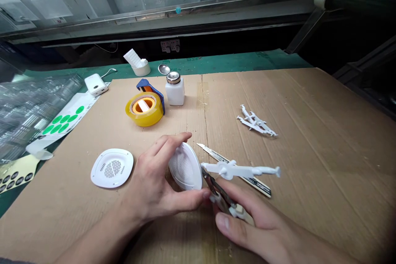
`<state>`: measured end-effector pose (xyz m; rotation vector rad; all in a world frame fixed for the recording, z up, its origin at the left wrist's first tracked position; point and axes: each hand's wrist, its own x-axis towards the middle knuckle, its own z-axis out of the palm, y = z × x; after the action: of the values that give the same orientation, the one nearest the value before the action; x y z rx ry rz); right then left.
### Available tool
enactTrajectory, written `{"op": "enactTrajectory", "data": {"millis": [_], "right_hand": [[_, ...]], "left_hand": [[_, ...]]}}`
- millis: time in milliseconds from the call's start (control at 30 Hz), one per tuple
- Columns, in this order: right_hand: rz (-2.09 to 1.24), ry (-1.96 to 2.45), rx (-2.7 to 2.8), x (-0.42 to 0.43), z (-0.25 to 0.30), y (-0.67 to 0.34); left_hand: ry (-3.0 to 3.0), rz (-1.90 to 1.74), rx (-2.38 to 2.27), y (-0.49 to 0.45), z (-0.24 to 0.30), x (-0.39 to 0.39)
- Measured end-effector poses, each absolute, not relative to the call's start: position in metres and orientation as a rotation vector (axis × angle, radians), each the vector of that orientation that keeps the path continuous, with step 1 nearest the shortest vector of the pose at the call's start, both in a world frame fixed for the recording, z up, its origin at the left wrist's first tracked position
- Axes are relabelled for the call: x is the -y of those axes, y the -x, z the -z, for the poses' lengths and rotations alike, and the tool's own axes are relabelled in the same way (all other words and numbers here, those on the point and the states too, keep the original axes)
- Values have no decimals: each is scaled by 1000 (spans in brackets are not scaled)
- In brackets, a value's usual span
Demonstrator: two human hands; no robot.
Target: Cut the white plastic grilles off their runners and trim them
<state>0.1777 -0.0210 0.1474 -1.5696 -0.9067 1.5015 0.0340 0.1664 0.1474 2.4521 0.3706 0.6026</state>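
My left hand (154, 181) grips a white oval plastic cover with a perforated grille (185, 167), held on edge over the cardboard. A white plastic sprue (241, 170) juts out from the cover's right side. My right hand (247, 218) is closed on small metal cutters (219, 194) whose jaws sit where the sprue meets the cover. A second white grille cover (111, 168) lies flat to the left. A utility knife blade (233, 169) lies on the cardboard behind the sprue.
Cut white sprues (256, 123) lie in a small pile at right. Yellow tape in a dispenser (144, 108), a white pump bottle (174, 89), a small white bowl (140, 67) and a white charger (95, 84) stand at the back. Green and black sticker sheets (63, 119) and clear trays (27, 107) lie left.
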Motion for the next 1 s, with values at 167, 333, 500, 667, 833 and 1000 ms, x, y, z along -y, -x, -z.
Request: {"op": "enactTrajectory", "data": {"millis": [167, 333, 500, 667, 833, 1000], "right_hand": [[-1511, 1659, 953, 20, -154, -179], [-1426, 1658, 1035, 17, -160, -175], [-1346, 1696, 1081, 13, -158, -172], [-1220, 1641, 1162, 10, -158, -171], [-1164, 1584, 1196, 8, -151, -170], [-1206, 1581, 1083, 8, -141, -164]], "left_hand": [[-2467, -610, -377, -35, -147, -167], [-2478, -603, -354, -35, -147, -167], [-2482, -600, -351, -35, -146, -167], [-2481, -601, -358, -32, -147, -167], [-2471, -580, -383, -32, -147, -167], [-2430, -513, -434, -35, -146, -167]]}}
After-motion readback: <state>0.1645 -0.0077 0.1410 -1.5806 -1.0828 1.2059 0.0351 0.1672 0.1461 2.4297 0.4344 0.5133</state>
